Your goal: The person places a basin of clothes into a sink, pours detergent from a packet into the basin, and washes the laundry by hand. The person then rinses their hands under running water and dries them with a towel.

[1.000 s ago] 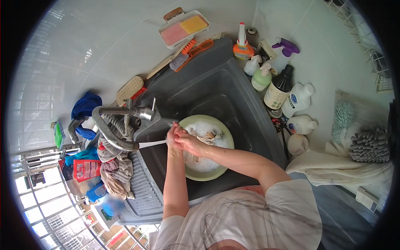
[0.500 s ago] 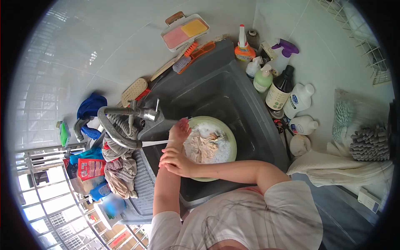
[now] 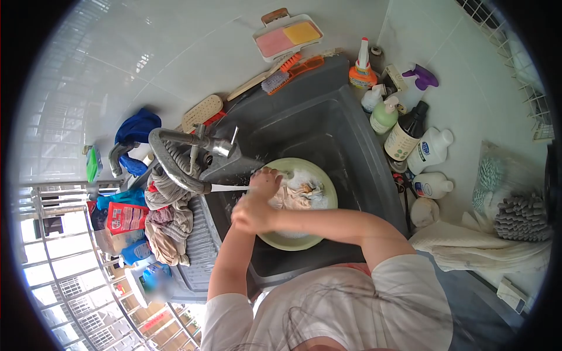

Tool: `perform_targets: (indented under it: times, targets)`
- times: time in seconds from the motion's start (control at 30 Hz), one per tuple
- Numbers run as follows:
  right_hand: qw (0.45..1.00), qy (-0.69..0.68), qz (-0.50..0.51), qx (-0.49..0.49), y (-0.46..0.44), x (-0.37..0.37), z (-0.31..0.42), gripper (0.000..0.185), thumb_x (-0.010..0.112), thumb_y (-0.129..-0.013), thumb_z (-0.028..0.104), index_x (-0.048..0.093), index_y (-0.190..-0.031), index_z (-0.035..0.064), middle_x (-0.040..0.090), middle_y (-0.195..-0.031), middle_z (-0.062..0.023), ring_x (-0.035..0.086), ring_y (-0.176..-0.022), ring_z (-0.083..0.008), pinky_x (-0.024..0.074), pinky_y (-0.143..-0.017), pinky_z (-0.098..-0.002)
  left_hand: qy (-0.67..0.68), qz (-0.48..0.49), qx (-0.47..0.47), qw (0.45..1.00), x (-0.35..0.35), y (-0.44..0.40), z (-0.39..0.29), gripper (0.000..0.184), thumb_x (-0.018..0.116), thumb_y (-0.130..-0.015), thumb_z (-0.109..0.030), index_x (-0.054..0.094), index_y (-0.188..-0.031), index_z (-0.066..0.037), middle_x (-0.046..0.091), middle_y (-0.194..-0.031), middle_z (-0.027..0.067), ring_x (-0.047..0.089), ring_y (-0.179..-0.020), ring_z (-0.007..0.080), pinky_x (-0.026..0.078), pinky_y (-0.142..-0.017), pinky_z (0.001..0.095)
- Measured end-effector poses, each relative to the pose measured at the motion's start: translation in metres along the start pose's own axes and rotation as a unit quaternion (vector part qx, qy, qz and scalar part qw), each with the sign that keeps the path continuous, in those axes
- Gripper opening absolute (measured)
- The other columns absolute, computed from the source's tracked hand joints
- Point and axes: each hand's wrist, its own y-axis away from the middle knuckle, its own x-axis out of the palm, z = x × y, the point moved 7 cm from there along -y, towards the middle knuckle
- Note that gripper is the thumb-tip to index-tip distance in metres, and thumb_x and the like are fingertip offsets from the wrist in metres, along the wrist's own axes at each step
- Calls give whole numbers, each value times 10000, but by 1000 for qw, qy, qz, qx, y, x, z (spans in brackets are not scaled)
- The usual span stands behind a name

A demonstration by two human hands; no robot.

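Note:
My left hand (image 3: 267, 180) is at the left rim of a pale green basin (image 3: 332, 193), in the water stream (image 3: 228, 188) from the tap (image 3: 175, 175). Its fingers point away from me and hold nothing that I can see. My right hand (image 3: 252, 214) crosses over and is wrapped around my left wrist. Inside the basin lies wet beige cloth (image 3: 293, 198) among white suds (image 3: 318, 202). Part of the basin's left side is hidden by my hands.
The basin stands in a dark grey sink (image 3: 357, 152). Brushes (image 3: 298, 73) lie along its back edge, and several bottles (image 3: 401, 134) line the right side. Crumpled clothes (image 3: 170, 225) lie left, by the ribbed drainboard (image 3: 202, 245). A white cloth (image 3: 468, 245) lies at right.
My right hand has moved from my left forearm up to the wrist. My left hand has come into the water stream, which now splashes on it. The whole view has shifted slightly.

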Motion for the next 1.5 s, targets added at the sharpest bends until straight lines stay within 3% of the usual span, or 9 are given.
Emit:
perform_targets:
  times: [0.47,0.67,0.8,0.87,0.9,1.13,1.2,1.33,1.5]
  targets:
    - [993,1,-6,-120,4,-7,-2,139,605,-705,200,667,-760,89,658,-776,-87,627,-828,-290,435,-835,-463,-233,-174,156,944,-54,36,-38,574,549,-887,-274,380,-1430,-201,175,-1556,114,149,-1441,287,153,-1151,476]
    - [986,95,-42,-129,8,5,-21,159,606,-689,242,662,-720,97,654,-788,-70,606,-838,-280,443,-815,-450,-135,-218,188,948,-60,69,-28,643,483,-911,-215,230,-1486,-76,121,-1564,166,165,-1431,329,208,-1140,411]
    - [985,9,7,-170,-2,12,-20,151,595,-653,255,630,-685,111,639,-765,-74,611,-787,-279,469,-777,-410,264,-278,14,923,-27,64,62,536,394,-993,-348,303,-1451,-84,332,-1488,138,364,-1344,237,319,-1083,358]
    - [983,57,-111,-132,-8,-9,-42,153,541,-784,213,642,-736,109,643,-777,-114,623,-781,-301,483,-732,-429,796,-56,145,585,12,51,56,440,406,-972,-275,422,-1369,-85,412,-1423,94,384,-1327,228,305,-1093,361]
    - [984,50,-104,-136,-10,-4,-47,153,541,-784,213,642,-736,109,643,-777,-114,623,-781,-301,483,-732,-429,832,-47,-88,546,17,67,36,405,360,-1000,-299,449,-1335,-89,498,-1335,50,487,-1226,199,373,-1036,357]
    - [976,61,-57,202,-24,52,-143,481,496,-908,428,619,-724,2,643,-657,-195,649,-613,-329,504,-582,-418,877,-186,-102,431,-26,90,-6,534,358,-1006,-420,296,-1441,-115,433,-1380,64,442,-1260,230,355,-1055,390]
    - [851,-236,97,460,-17,95,-186,546,529,-885,511,587,-647,23,614,-586,-130,624,-542,-230,489,-509,-344,869,-203,-51,449,-30,90,-24,597,403,-997,-418,193,-1478,-133,403,-1407,82,442,-1261,281,372,-1051,425]
    - [659,-445,324,513,-15,125,-168,442,623,-836,512,610,-732,82,592,-649,-39,563,-544,-116,450,-490,-246,925,-62,-95,362,-27,98,-69,648,509,-957,-402,222,-1450,-96,476,-1327,146,514,-1191,300,430,-1007,446]
    - [710,-348,341,507,-23,129,-173,357,466,-965,381,605,-897,59,616,-719,-54,615,-645,-150,485,-578,-282,887,-108,-172,415,-28,79,-40,436,587,-913,-322,453,-1227,-50,575,-1062,101,583,-977,258,486,-870,420]
